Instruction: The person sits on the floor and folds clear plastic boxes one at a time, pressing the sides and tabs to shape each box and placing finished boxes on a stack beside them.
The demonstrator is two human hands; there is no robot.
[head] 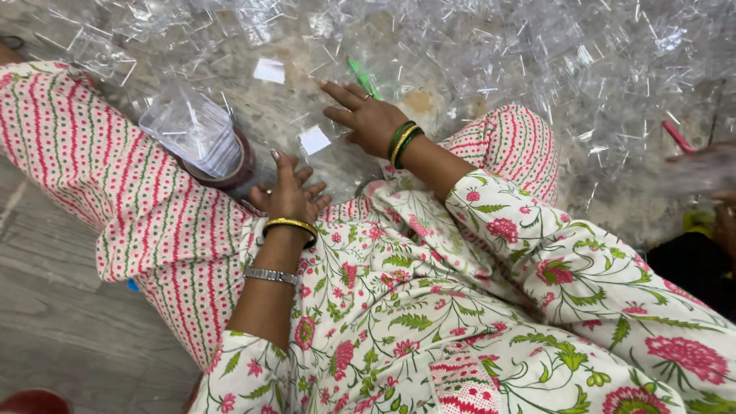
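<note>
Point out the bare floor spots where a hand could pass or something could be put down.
Bare grey floor lies at lower left, outside the striped trouser leg. A small gritty patch opens between the stack of clear pieces, the white paper square and the right hand. Beyond the fingers, the heap of clear plastic pieces crowds everything.

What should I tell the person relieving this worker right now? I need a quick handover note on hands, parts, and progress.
Left hand: open, empty, resting near the lap beside a stack of clear plastic pieces in a dark round holder.
Right hand: open, fingers spread, reaching flat toward the floor next to a small white paper slip; holding nothing.
A big heap of loose clear plastic parts covers the floor ahead; a green stick-like item lies just past the right hand.
Done: one stack is gathered in the holder.
Left: the large loose heap remains unsorted.
</note>
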